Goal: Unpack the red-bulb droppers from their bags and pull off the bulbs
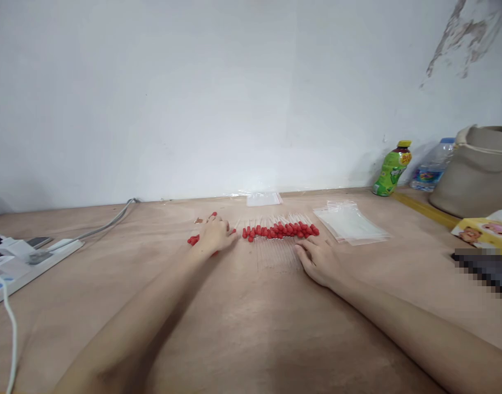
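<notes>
My left hand [213, 236] is at the table's middle, over a small group of red bulbs [192, 239] that it partly hides. Between its thumb and forefinger shows one red-bulbed clear tube [234, 231], apparently pinched. Just to the right lies a row of thin clear tubes with red bulbs [271, 231], side by side, their stems pointing to the wall. In front of the row, more clear tubes [277, 254] lie parallel without visible bulbs. My right hand [318, 260] rests at their right end, fingers stretched out and apart, touching or very near the tubes.
Clear plastic bags [351, 221] lie right of the row, and a white packet [264, 199] by the wall. Farther right are a green bottle [392, 169], water bottle [432, 167], beige bucket [474, 172] and yellow packet [483, 234]. A power strip [62, 251] with cables sits left.
</notes>
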A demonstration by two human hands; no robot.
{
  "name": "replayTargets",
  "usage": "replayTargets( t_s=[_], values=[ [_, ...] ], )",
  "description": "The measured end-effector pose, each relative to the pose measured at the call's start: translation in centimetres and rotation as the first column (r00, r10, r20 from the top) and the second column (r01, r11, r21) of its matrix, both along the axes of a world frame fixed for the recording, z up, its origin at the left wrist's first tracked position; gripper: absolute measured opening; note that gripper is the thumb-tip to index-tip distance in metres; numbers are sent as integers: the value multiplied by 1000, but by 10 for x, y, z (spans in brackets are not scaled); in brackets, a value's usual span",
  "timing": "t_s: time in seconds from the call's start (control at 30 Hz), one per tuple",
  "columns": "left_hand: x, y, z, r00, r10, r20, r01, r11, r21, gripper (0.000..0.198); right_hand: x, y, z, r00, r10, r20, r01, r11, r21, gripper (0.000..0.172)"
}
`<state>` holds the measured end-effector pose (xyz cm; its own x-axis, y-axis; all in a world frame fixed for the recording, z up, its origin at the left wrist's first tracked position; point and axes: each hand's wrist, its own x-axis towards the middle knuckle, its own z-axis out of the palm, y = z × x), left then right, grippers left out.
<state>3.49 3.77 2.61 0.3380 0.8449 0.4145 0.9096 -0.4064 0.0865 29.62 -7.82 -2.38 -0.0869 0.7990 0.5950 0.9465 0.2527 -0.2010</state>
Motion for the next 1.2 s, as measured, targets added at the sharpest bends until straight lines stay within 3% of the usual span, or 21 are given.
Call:
replayTargets(
  t_s=[0.17, 0.3, 0.37, 0.47, 0.53, 0.63, 0.73, 0.9, 1.0, 1.13, 1.2],
  values=[
    [8, 2, -5, 996, 67, -64, -63, 996, 70, 24, 2, 2, -1, 996, -4, -84, 7, 999, 42, 29],
    [-2, -18, 0, 994, 66, -82, -51, 983, 178, 21, 2, 2, 0, 987, 90, -135, -70, 987, 147, 23],
    [-7, -37, -1, 996, 0, -92, 20, 975, 220, 18, 1, -1, 2, 974, 176, -141, -143, 966, 217, 25],
    [-10, -68, -11, 970, -233, -74, 244, 932, 268, 16, -5, -7, 6, 956, 279, -95, -244, 930, 274, 34],
    [-7, -84, -20, 928, -371, -32, 366, 893, 262, 15, -9, -11, 8, 938, 345, -23, -326, 906, 270, 39],
    [0, -95, -31, 874, -486, 12, 468, 848, 247, 14, -15, -15, 9, 892, 441, 99, -452, 863, 228, 41],
    [5, -95, -35, 845, -534, 12, 516, 822, 241, 15, -20, -16, 9, 860, 481, 171, -508, 840, 192, 34],
    [5, -93, -35, 820, -572, 13, 550, 795, 255, 14, -28, -14, 8, 868, 469, 165, -492, 856, 156, 20],
    [7, -94, -33, 806, -591, 32, 565, 785, 255, 14, -31, -14, 7, 879, 456, 138, -473, 869, 145, 18],
    [12, -96, -29, 757, -654, -16, 636, 729, 253, 34, -32, -15, 7, 863, 484, 141, -502, 850, 157, 18],
    [15, -96, -28, 733, -678, -53, 666, 700, 258, 29, -32, -17, 8, 855, 496, 151, -516, 842, 159, 18]
  ],
)
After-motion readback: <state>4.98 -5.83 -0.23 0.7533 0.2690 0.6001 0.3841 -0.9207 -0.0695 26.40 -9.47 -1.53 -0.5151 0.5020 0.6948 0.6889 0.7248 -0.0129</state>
